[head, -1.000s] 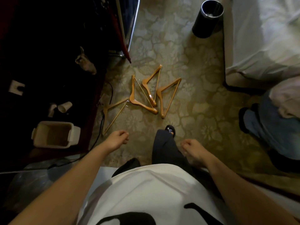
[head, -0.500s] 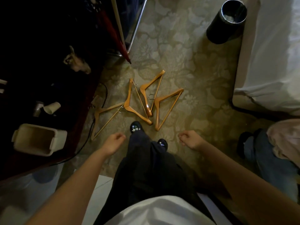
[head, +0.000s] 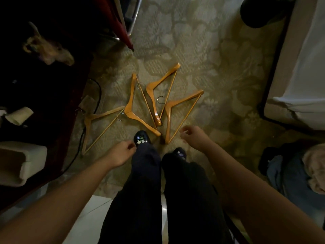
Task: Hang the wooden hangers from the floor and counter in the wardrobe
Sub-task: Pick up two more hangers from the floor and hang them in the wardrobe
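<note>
We are holding our left hand (head: 121, 154) and right hand (head: 196, 138) low, both loosely curled as far as the dim view shows, gripping nothing. Just beyond our shoes (head: 141, 138), four wooden hangers (head: 129, 112) are lying on the carpet (head: 202, 59).

No text, label, brand, number or sign can be read anywhere in view. The only marks noted are small star-shaped decorations on the toe of the dark shoe (head: 141, 138). The shoe is just beside the left hand (head: 121, 153), between it and the right hand (head: 195, 138). No lettering can be made out on these decorations.
</note>
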Demonstrator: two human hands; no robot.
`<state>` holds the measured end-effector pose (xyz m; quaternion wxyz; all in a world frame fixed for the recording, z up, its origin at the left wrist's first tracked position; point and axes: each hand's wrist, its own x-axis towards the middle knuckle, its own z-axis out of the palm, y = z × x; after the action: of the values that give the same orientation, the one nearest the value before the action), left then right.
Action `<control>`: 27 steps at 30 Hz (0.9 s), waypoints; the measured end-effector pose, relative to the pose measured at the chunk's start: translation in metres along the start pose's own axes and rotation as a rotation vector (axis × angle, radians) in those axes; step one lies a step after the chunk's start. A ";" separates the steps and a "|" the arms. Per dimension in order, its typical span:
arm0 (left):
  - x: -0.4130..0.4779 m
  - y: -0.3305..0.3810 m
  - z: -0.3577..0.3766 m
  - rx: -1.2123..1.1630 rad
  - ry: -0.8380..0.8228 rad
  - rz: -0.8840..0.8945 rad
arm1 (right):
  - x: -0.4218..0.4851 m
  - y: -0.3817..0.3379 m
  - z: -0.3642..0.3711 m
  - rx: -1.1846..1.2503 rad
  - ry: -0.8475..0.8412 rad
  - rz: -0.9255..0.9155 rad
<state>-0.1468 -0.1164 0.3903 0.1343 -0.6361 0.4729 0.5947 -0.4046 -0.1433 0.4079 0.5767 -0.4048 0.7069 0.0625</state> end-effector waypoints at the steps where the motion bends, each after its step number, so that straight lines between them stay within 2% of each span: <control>1: 0.015 -0.001 0.002 0.009 -0.016 0.009 | 0.016 -0.002 0.005 0.023 -0.006 0.004; 10: 0.144 -0.026 0.029 -0.175 0.061 -0.094 | 0.144 0.024 0.048 -0.115 -0.147 0.072; 16: 0.219 -0.041 0.068 -0.229 0.078 -0.152 | 0.228 0.051 0.062 -0.242 -0.171 0.020; 21: 0.274 -0.033 0.111 -0.338 0.132 -0.183 | 0.289 0.084 0.070 -0.321 -0.167 0.024; 27: 0.346 -0.023 0.157 -0.359 0.177 -0.159 | 0.361 0.126 0.080 -0.329 -0.100 0.084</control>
<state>-0.2812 -0.1425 0.0356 0.0232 -0.7347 0.3179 0.5989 -0.4271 -0.1953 0.0212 0.5340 -0.4604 0.6738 0.2213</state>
